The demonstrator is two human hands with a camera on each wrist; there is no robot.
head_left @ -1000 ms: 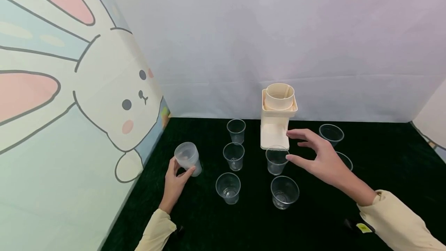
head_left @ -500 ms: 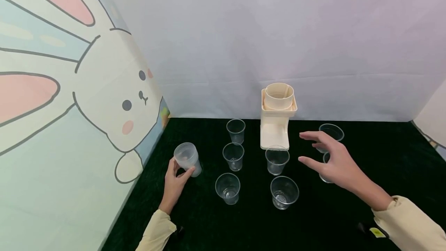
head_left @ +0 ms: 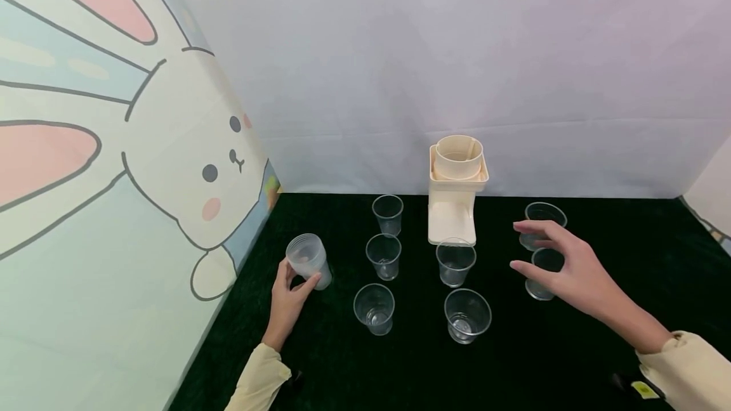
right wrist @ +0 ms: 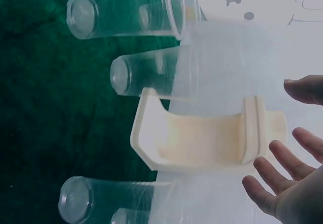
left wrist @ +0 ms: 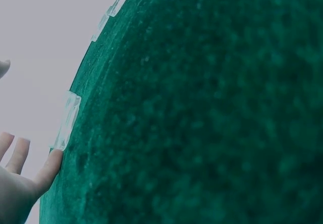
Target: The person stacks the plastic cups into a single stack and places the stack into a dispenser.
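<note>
Stack of cups (head_left: 308, 259) sits gripped in the left hand (head_left: 287, 302) near the mat's left edge; seven single cups stand out, and the open right hand (head_left: 565, 271) reaches for the one (head_left: 542, 269) toward the right edge.

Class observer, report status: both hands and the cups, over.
Left hand grips stack of clear plastic cups. Right hand open beside near-right clear cup. Nothing between.

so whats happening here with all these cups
A person is working with clear plastic cups on a dark green mat. The left hand grips a stack of nested cups standing at the left. The right hand, fingers spread, reaches over a single cup on the right without holding it. Other cups stand in columns around a cream cup dispenser.
</note>
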